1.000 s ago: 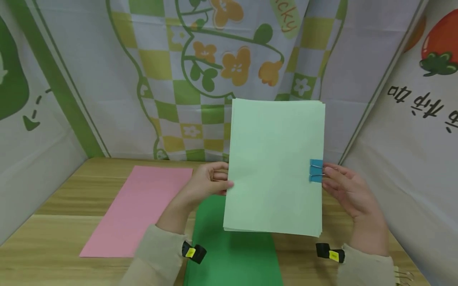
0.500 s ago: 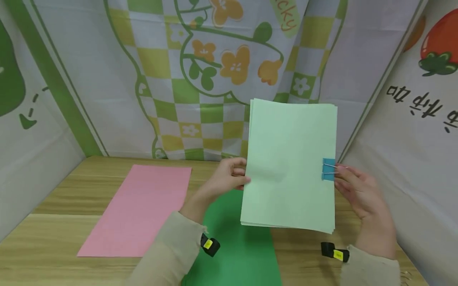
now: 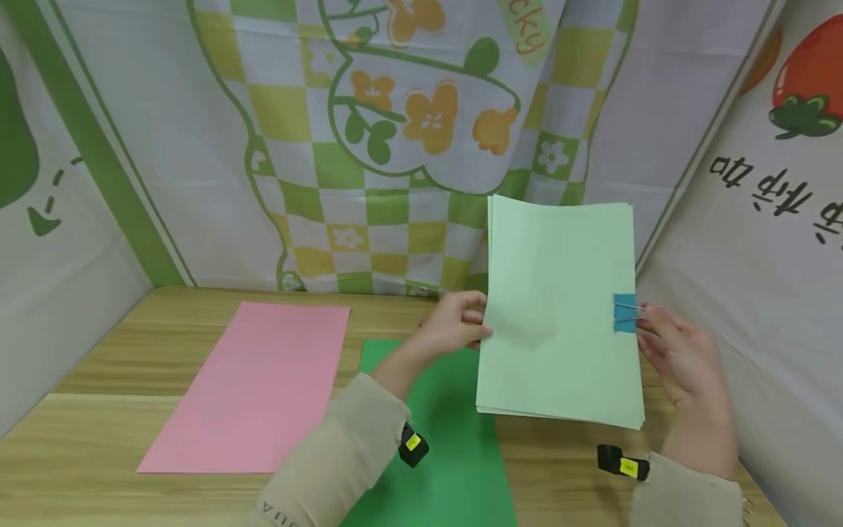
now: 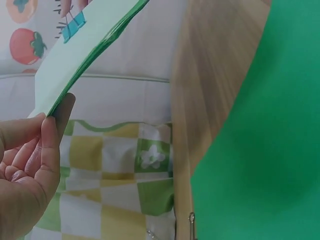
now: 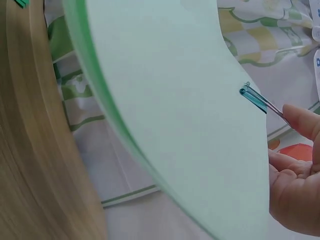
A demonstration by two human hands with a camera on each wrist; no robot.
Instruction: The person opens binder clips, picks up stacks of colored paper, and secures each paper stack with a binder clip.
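A stack of pale green paper [image 3: 553,315] is held up over the table, its bottom corners slightly fanned. My left hand [image 3: 454,322] pinches its left edge between thumb and fingers; in the left wrist view the layered edges show darker green beside that hand [image 4: 27,170]. On the right edge sits a blue binder clip [image 3: 625,313], biting the sheets. My right hand [image 3: 685,351] pinches the clip's wire handles, and the right wrist view shows the thumb on a wire handle [image 5: 272,107]. Some right fingers are hidden behind the paper.
Below the stack a dark green sheet [image 3: 454,468] lies on the wooden table [image 3: 99,432]. A pink sheet [image 3: 250,388] lies to the left. Patterned cloth [image 3: 382,234] hangs behind the table. A metal wire loop [image 4: 192,225] shows near the table's edge in the left wrist view.
Both hands have carried the clipped paper stack to the right, the left hand travelling farther. More of the dark green sheet's far edge shows. Both grips are unchanged.
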